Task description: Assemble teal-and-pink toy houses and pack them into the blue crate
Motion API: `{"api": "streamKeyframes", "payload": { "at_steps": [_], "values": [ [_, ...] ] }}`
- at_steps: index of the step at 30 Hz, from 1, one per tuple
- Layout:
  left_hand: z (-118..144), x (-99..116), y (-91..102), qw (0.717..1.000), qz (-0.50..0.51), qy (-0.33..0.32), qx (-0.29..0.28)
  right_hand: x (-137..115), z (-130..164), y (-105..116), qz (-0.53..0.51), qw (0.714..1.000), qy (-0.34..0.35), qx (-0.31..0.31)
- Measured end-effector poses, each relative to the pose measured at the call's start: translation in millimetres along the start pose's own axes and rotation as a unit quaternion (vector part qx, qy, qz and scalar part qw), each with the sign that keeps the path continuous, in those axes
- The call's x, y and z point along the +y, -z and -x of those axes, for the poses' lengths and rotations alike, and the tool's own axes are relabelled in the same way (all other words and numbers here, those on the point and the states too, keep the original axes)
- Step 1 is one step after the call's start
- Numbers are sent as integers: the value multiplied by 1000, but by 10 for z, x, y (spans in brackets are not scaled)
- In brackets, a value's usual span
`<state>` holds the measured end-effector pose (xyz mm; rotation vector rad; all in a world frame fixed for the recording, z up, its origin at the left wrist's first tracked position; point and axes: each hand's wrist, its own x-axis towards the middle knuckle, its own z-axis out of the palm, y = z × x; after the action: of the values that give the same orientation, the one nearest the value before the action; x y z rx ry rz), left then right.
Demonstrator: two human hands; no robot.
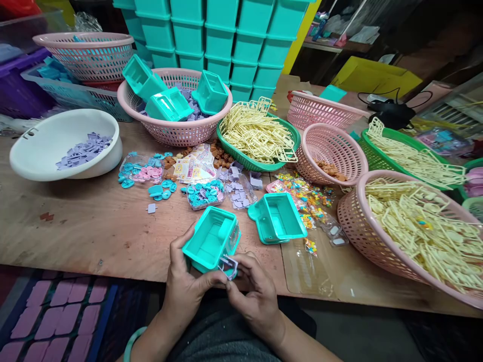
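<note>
My left hand [184, 284] grips a teal plastic toy car body [211, 236] by its left side, open side up, above the table's front edge. The left thumb reaches across to its near corner. There, a small pale purple frame-like part [229, 266] sits against the body, pinched by the fingers of my right hand [260, 296]. Whether that part is seated in the body I cannot tell. A second teal toy body [281, 218] rests on the table just to the right.
Small purple, blue, pink and brown parts lie loose around clear trays [206, 193]. Pink baskets [177, 133], a white basin [109, 120] and a green basket [260, 163] of cream sprues stand behind. A large pink basket [350, 226] is at right; teal bodies [219, 40] are stacked behind.
</note>
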<state>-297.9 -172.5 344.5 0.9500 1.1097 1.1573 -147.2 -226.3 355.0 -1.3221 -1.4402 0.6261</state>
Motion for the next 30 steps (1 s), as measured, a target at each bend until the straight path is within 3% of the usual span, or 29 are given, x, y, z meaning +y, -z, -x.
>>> {"api": "streamKeyframes", "payload": {
  "at_steps": [9,15,21,26,30],
  "values": [
    [1,142,-47,1000,-5,6,-4,-67,-114,87,88,996,29,13],
    [-46,-4,93,987,-141,-66,-29,-83,-101,107,133,990,49,12],
    [-92,-25,158,980,-161,-106,-47,-68,-119,90,152,984,96,8],
    [-65,-46,145,959,-227,-152,-77,88,-134,136,129,986,102,-24],
    [-28,-136,100,941,-273,-192,-53,185,-163,250,117,985,102,-77]
  ]
}}
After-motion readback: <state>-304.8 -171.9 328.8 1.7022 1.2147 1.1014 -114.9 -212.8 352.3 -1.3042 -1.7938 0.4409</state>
